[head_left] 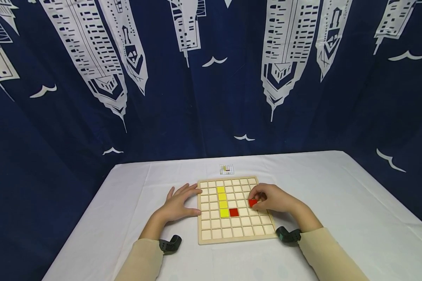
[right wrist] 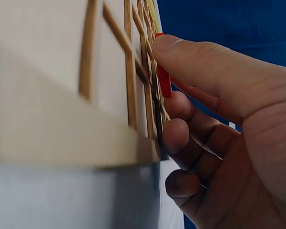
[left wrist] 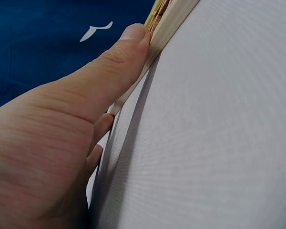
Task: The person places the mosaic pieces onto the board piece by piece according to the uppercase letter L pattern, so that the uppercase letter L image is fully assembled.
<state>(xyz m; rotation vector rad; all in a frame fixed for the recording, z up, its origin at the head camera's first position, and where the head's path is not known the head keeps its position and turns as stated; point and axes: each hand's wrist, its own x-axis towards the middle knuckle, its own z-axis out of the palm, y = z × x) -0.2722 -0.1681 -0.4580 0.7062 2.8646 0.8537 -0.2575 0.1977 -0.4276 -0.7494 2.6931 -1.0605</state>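
A light wooden grid board (head_left: 206,234) lies on the white table. Several yellow square tiles (head_left: 222,204) form a column in it, and one red tile (head_left: 233,212) sits beside the lowest of them. Over the board's right part, my right hand (head_left: 275,198) pinches another red tile (head_left: 253,202) between thumb and fingers; in the right wrist view this tile (right wrist: 164,81) stands close against the grid. My left hand (head_left: 178,203) rests at the board's left edge with fingers spread, and its thumb (left wrist: 126,52) touches the wooden rim in the left wrist view.
Behind the board lies a small card (head_left: 226,169) printed with a coloured grid. A dark blue curtain (head_left: 197,117) with white buildings and birds hangs past the table's (head_left: 154,175) far edge. Black wrist cameras (head_left: 170,244) sit on both wrists.
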